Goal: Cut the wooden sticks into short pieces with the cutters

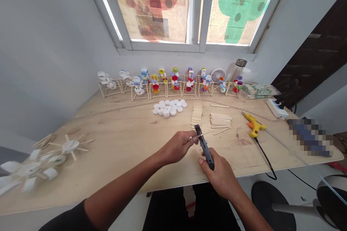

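Observation:
Near the front middle of the table, my left hand (177, 147) pinches a thin wooden stick (206, 133) that points to the right. My right hand (219, 173) is wrapped round a dark hand tool (205, 147), whose upper end meets the stick just right of my left fingertips. Beyond the tool lie a stack of short sticks (196, 115) and a pile of longer sticks (220, 120). White bottle caps (169, 108) are grouped to the left of the stacks.
A yellow glue gun (254, 124) with a black cord lies at right. Stick frames with coloured cap wheels (175, 86) line the back. White wheel pieces (29, 169) lie at far left. A power strip (277, 109) and bagged sticks (260, 91) are at back right.

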Available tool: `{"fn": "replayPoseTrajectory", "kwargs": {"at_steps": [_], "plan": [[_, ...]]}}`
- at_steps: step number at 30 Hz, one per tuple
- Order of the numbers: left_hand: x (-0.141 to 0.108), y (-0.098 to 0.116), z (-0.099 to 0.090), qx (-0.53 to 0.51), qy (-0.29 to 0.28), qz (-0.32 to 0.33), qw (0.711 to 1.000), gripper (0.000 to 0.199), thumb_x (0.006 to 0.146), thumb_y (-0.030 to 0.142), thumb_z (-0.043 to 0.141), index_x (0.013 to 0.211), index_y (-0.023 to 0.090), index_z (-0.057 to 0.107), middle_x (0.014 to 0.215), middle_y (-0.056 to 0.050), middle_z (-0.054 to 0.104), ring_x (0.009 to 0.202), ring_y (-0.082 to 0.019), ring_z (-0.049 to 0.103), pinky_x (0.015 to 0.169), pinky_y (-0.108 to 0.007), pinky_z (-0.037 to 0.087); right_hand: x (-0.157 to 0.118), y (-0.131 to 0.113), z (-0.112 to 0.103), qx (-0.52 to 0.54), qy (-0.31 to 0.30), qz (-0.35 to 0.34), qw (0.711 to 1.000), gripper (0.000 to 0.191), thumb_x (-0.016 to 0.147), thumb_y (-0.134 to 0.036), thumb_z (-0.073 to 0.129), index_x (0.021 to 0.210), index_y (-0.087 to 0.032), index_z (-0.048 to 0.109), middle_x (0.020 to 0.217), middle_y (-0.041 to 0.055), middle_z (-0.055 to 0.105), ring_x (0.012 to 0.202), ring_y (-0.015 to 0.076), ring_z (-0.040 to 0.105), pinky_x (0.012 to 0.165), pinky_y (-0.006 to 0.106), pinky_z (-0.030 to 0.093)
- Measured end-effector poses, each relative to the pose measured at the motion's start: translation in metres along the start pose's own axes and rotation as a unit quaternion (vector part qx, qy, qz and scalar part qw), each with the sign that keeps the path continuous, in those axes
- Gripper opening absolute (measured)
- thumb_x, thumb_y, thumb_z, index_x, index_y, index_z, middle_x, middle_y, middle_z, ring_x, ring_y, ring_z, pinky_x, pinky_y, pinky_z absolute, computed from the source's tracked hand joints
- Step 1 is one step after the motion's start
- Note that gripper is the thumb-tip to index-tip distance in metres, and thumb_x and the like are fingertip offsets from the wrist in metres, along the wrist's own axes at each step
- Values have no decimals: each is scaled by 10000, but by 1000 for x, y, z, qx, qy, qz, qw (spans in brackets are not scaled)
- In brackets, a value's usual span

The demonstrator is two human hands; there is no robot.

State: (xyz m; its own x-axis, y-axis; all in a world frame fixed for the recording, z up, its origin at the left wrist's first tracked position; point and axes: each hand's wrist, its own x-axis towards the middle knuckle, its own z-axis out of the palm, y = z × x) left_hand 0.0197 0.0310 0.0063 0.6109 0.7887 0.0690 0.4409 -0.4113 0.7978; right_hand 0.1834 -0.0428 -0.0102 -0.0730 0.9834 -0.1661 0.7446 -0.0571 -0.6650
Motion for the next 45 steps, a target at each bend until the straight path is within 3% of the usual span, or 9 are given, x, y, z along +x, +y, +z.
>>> {"fn": "replayPoseTrajectory", "kwargs": {"at_steps": [4, 9, 17, 20, 23, 27, 31, 37, 45], "plan": [[3, 2, -3, -82, -22, -26, 996, 365, 868, 384, 336, 715, 140, 560, 652, 0, 547, 639, -112, 492, 614, -214, 397, -1, -1, -1, 9, -3, -2, 1000, 198, 832, -363, 419, 929, -216, 511, 704, 0, 609, 664, 176, 565, 584, 232, 337], [6, 7, -4, -173, -56, -89, 979, 359, 842, 422, 380, 724, 134, 560, 434, 75, 340, 416, -65, 309, 429, -182, 276, 0, 0, -1, 8, -1, 4, 1000, 187, 829, -357, 419, 916, -217, 508, 666, -11, 590, 628, 170, 550, 567, 229, 329], [13, -4, -3, -252, -101, -117, 955, 340, 844, 429, 367, 731, 150, 524, 411, 99, 253, 367, -56, 208, 375, -176, 199, 6, 6, 7, -5, 0, 16, 1000, 168, 834, -356, 401, 846, -214, 490, 635, -8, 578, 591, 168, 543, 540, 229, 321], [18, -16, -1, -190, -79, -91, 974, 332, 851, 387, 362, 707, 145, 537, 461, 69, 355, 417, -65, 313, 428, -181, 282, 13, 9, 12, -22, -4, 31, 999, 158, 831, -340, 399, 801, -210, 483, 636, 4, 587, 587, 170, 552, 530, 229, 315], [20, -25, 1, -104, -46, -44, 992, 308, 864, 315, 345, 700, 145, 543, 648, 7, 535, 612, -101, 481, 597, -208, 383, 19, 10, 15, -37, -9, 39, 998, 145, 825, -325, 407, 787, -210, 488, 637, 9, 602, 597, 173, 569, 533, 229, 311], [16, -26, 7, 27, 1, -56, 998, 279, 890, 252, 276, 786, 170, 522, 750, -22, 592, 686, -140, 531, 631, -233, 377, 24, 10, 15, -58, -15, 48, 997, 165, 829, -340, 405, 774, -210, 492, 636, 17, 614, 595, 181, 577, 532, 234, 303], [12, -27, 14, 129, 13, -89, 988, 245, 894, 250, 263, 830, 180, 488, 665, -23, 583, 587, -157, 529, 549, -239, 338, 26, 8, 16, -61, -28, 53, 996, 160, 832, -338, 408, 771, -215, 490, 632, 17, 619, 596, 186, 583, 529, 240, 295], [14, -34, 15, 200, -19, -106, 974, 212, 887, 222, 272, 863, 192, 481, 682, -33, 614, 609, -172, 567, 530, -233, 321, 30, 8, 19, -83, -28, 76, 993, 124, 824, -313, 435, 759, -221, 488, 642, 18, 636, 603, 191, 587, 521, 244, 270], [11, -20, 13, 346, -59, -165, 922, 195, 876, 217, 293, 943, 209, 477, 672, -42, 636, 606, -212, 595, 470, -251, 228, 32, 4, 20, -137, -28, 72, 987, 136, 825, -325, 443, 816, -219, 528, 705, 39, 670, 661, 223, 616, 517, 258, 252]]}}
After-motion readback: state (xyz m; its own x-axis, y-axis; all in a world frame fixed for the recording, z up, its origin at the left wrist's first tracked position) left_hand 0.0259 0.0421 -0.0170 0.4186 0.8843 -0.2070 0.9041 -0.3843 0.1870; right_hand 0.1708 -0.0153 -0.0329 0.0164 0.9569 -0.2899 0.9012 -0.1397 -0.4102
